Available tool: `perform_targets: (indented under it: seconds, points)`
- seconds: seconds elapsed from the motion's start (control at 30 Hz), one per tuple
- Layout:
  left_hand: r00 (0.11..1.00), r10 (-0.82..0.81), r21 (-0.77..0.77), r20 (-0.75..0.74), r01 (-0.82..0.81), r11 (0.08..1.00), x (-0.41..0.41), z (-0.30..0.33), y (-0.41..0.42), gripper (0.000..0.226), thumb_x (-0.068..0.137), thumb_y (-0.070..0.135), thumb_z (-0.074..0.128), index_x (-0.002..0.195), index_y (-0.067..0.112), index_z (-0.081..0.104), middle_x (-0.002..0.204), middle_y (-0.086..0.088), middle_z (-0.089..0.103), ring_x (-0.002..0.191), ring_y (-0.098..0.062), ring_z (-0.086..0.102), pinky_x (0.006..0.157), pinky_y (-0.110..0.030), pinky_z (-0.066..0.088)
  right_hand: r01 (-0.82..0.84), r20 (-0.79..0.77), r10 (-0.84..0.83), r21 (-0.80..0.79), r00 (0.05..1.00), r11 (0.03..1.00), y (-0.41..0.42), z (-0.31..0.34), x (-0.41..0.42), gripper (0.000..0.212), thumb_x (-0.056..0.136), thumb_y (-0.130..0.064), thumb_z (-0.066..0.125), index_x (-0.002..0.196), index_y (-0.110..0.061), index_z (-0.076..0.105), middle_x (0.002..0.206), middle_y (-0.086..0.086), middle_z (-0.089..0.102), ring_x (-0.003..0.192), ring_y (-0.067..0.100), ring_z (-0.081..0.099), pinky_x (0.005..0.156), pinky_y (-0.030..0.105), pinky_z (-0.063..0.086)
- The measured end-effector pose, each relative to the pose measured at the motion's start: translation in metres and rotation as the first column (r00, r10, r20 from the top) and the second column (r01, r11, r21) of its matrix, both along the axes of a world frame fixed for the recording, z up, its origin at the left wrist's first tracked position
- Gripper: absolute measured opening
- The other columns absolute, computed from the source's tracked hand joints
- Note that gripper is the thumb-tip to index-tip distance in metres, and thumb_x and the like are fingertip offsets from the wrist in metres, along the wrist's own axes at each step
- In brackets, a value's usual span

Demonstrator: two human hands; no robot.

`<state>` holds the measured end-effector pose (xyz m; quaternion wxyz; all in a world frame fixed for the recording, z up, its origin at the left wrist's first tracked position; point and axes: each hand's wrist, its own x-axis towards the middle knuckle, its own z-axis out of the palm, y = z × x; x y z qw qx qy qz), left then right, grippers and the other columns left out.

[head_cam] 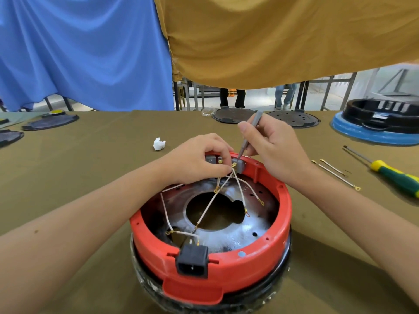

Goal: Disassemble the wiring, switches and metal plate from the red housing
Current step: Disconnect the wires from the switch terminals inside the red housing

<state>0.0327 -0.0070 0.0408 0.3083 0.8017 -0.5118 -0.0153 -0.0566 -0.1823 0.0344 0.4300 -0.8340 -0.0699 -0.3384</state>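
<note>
The red housing (210, 257) sits upside down on the olive-covered table (90, 177) right in front of me, its open bottom facing up and the black power socket (192, 260) on the near rim. Inside I see the metal plate (238, 232) with its big round hole, and thin white wires (212, 201) with brass ring terminals crossing over it from the socket toward the far rim. My left hand (195, 158) reaches over the far edge, fingers curled, pinching the wires where they gather at the grey switch (238, 164) mounted there; a second grey switch (210, 159) lies half hidden under my fingers. My right hand (275, 147) grips grey tweezers (249, 134) between thumb and fingers, their tip touching the switch's top. To my right on the cloth lie two loose wires (335, 173) with terminals and a green-and-yellow screwdriver (390, 174). A crumpled white wad (158, 143) rests beyond the housing, dark lids (294, 118) line the table's far edge, and a black part on a blue base (376, 126) sits far right.
</note>
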Motion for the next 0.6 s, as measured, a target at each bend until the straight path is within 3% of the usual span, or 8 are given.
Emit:
perform_targets:
  seconds: [0.1,0.33,0.43,0.6]
  points:
    - [1.0,-0.001,0.0,-0.009,0.001,1.0,0.0,0.0003,-0.0005,0.005,0.083,0.019,0.076,0.08,0.021,0.074,0.115,0.011,0.061,0.107,0.005,0.057,0.1,-0.021,0.039,0.01,0.001,-0.01,-0.044,1.0,0.999,-0.0008,0.0008,0.0006,0.027,0.102,-0.033,0.054,0.081,-0.017,0.058,0.061,-0.014,0.062,0.059,0.011,0.063,0.068,0.044,0.054]
    - [1.0,0.007,0.008,-0.01,-0.006,1.0,-0.0001,0.0002,-0.0003,0.006,0.083,0.021,0.075,0.079,0.024,0.073,0.115,0.014,0.061,0.106,0.008,0.056,0.099,-0.021,0.039,-0.007,-0.022,0.009,0.054,1.0,0.999,-0.0019,0.0001,0.0038,0.027,0.103,-0.029,0.054,0.08,-0.015,0.057,0.055,-0.009,0.059,0.055,0.013,0.057,0.069,0.05,0.055]
    - [1.0,0.003,0.009,-0.005,-0.003,1.0,0.0005,0.0003,-0.0005,0.006,0.084,0.022,0.076,0.079,0.024,0.073,0.114,0.014,0.061,0.106,0.009,0.056,0.099,-0.021,0.039,0.001,0.016,-0.001,0.005,1.0,1.0,-0.001,-0.0016,0.002,0.028,0.102,-0.03,0.054,0.079,-0.015,0.055,0.058,-0.011,0.058,0.058,0.022,0.06,0.064,0.047,0.052]
    - [1.0,0.011,0.012,-0.007,-0.011,1.0,0.0004,0.0003,-0.0002,0.004,0.083,0.022,0.076,0.08,0.023,0.074,0.114,0.015,0.06,0.106,0.008,0.056,0.097,-0.018,0.038,0.003,0.024,-0.001,-0.068,1.0,0.998,0.0,-0.0013,-0.0001,0.027,0.102,-0.031,0.055,0.083,-0.012,0.059,0.062,-0.007,0.06,0.06,0.017,0.062,0.066,0.044,0.05]
